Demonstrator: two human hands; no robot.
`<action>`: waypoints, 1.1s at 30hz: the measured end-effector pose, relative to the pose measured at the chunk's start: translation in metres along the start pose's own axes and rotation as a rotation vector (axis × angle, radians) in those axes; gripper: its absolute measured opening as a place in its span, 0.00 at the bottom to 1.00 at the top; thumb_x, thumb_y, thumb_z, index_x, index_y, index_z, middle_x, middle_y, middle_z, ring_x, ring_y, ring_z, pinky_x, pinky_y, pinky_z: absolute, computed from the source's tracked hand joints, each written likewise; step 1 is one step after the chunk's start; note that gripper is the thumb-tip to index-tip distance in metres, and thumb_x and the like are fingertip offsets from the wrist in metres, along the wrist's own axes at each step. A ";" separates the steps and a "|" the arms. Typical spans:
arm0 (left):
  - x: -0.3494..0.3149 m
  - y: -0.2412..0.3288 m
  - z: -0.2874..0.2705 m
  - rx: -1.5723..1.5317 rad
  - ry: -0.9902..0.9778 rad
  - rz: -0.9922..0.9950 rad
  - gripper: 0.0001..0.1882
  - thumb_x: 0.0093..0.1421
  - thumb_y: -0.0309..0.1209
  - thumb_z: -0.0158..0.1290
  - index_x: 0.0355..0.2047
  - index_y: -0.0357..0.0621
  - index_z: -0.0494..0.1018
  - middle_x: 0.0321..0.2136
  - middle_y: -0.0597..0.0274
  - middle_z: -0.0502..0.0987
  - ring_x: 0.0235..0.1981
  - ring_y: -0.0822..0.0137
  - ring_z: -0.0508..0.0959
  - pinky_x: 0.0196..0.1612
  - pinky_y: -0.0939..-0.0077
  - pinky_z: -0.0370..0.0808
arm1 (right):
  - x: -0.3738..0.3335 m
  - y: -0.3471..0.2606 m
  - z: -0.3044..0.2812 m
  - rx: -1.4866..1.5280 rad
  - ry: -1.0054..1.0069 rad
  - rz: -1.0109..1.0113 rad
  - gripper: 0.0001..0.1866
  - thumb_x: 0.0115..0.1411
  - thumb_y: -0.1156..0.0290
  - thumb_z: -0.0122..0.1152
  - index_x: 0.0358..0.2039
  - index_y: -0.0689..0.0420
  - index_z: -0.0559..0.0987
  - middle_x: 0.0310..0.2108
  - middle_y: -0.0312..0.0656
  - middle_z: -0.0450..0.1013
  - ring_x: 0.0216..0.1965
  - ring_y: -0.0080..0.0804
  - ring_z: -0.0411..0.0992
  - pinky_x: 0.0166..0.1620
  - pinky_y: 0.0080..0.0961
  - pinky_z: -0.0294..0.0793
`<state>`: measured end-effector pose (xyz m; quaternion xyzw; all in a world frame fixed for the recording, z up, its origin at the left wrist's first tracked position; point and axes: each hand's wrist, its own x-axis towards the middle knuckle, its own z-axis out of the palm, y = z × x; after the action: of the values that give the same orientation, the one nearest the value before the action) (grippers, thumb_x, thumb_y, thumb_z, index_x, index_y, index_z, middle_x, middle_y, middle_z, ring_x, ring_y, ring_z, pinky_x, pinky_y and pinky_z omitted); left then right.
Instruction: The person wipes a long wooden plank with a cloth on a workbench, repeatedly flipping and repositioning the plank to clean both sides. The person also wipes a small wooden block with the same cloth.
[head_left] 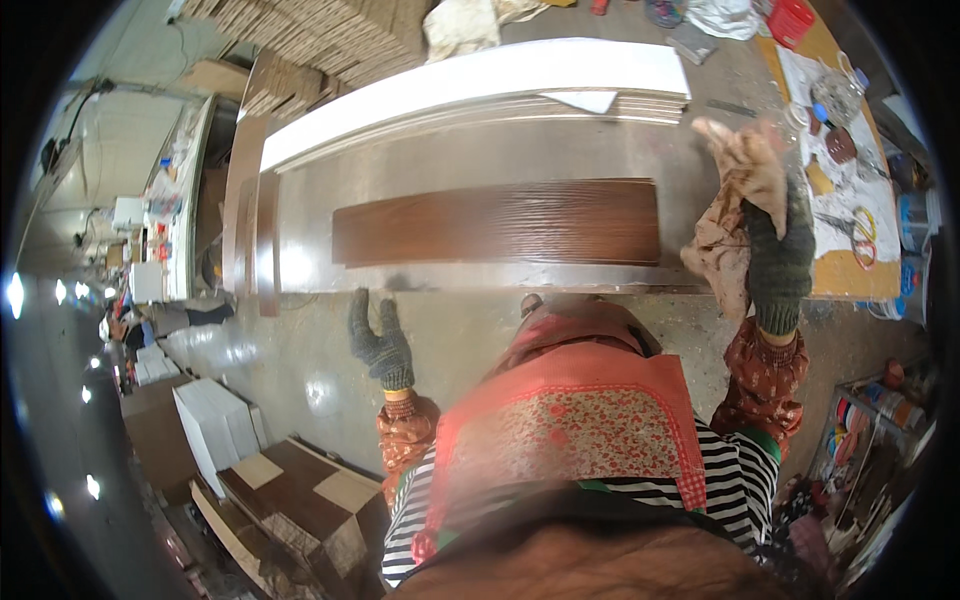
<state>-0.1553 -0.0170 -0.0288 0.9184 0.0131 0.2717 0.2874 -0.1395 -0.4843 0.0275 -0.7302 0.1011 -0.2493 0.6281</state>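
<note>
Brown board (495, 225) lies on grey table (480, 155); floor (285, 365) shines.

Grey table (480, 152): brown board (500, 226) flat near the near edge, long side roughly parallel to it. Stack of white boards (480, 82) behind, apart. Right end, tan panel (845, 284): white paper (872, 185), scissors (857, 232), dark red disc (840, 146) on the paper.

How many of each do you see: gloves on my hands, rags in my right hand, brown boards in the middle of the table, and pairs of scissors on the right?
Gloves: 2, on the left hand and right hand
Rag: 1
Brown board: 1
Scissors: 1 pair
Total: 5
</note>
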 end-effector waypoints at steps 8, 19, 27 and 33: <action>0.017 0.114 0.069 -1.177 -0.487 -0.331 0.25 0.61 0.32 0.51 0.56 0.35 0.61 0.43 0.56 0.71 0.38 0.67 0.72 0.43 0.71 0.72 | -0.047 -0.032 0.161 0.035 -0.647 -0.595 0.32 0.57 0.63 0.62 0.58 0.60 0.63 0.52 0.48 0.67 0.50 0.40 0.67 0.50 0.33 0.68; -0.016 -0.068 -0.035 -1.286 0.494 -0.661 0.14 0.66 0.34 0.45 0.47 0.40 0.68 0.42 0.59 0.72 0.42 0.66 0.74 0.45 0.69 0.74 | -0.069 -0.001 0.208 -0.693 -0.658 -1.079 0.15 0.47 0.68 0.61 0.38 0.53 0.76 0.37 0.40 0.71 0.44 0.39 0.70 0.48 0.36 0.72; -0.021 -0.068 -0.023 -1.143 0.581 -0.581 0.16 0.63 0.34 0.49 0.48 0.40 0.69 0.43 0.61 0.72 0.43 0.67 0.74 0.47 0.69 0.72 | -0.073 0.022 0.250 -0.862 -1.098 -1.054 0.17 0.51 0.65 0.54 0.41 0.56 0.75 0.38 0.41 0.71 0.42 0.41 0.70 0.47 0.34 0.72; 0.006 -0.044 -0.035 -0.869 0.504 -0.551 0.16 0.58 0.31 0.53 0.45 0.39 0.70 0.40 0.62 0.74 0.38 0.68 0.75 0.39 0.71 0.74 | -0.068 0.014 0.222 -0.755 -0.502 -1.296 0.12 0.60 0.66 0.50 0.41 0.56 0.75 0.44 0.43 0.72 0.45 0.40 0.70 0.45 0.36 0.71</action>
<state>-0.1620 0.0384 -0.0254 0.5854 0.2072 0.3779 0.6867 -0.0865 -0.2627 -0.0212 -0.8418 -0.4114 -0.3421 0.0713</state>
